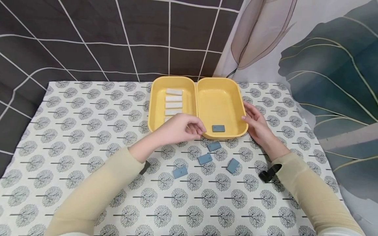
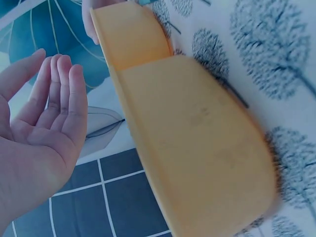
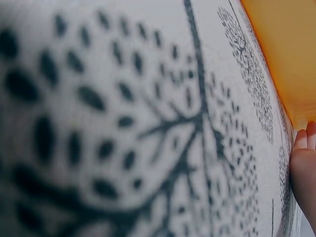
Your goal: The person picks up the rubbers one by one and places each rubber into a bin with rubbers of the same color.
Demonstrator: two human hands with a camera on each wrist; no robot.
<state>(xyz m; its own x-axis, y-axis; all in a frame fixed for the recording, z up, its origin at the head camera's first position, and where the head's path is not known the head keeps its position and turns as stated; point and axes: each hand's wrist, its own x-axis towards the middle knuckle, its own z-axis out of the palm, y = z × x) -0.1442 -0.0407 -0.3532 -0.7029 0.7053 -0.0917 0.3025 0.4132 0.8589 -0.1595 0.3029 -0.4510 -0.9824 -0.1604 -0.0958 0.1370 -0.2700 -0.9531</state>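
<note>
A yellow two-compartment box (image 1: pixel 196 98) stands toward the back of the table. Several white blocks (image 1: pixel 174 105) lie in a column in its left compartment, the lowest partly behind my left hand. One blue block (image 1: pixel 218 128) lies near the front of the right compartment. My left hand (image 1: pixel 189 126) hovers above the box's front edge near the divider; its fingers bend loosely and hold nothing, as the left wrist view shows. My right hand (image 1: pixel 257 124) holds the right side of the box, thumb at the rim and fingers against the outer wall.
Several blue blocks lie scattered on the tree-print tablecloth (image 1: pixel 88 147) before the box, among them a near blue block (image 1: pixel 180 172) and a tilted blue block (image 1: pixel 233 166). A dark gridded cloth (image 1: pixel 147 29) hangs behind, a leaf-print curtain (image 1: pixel 333 72) at the right.
</note>
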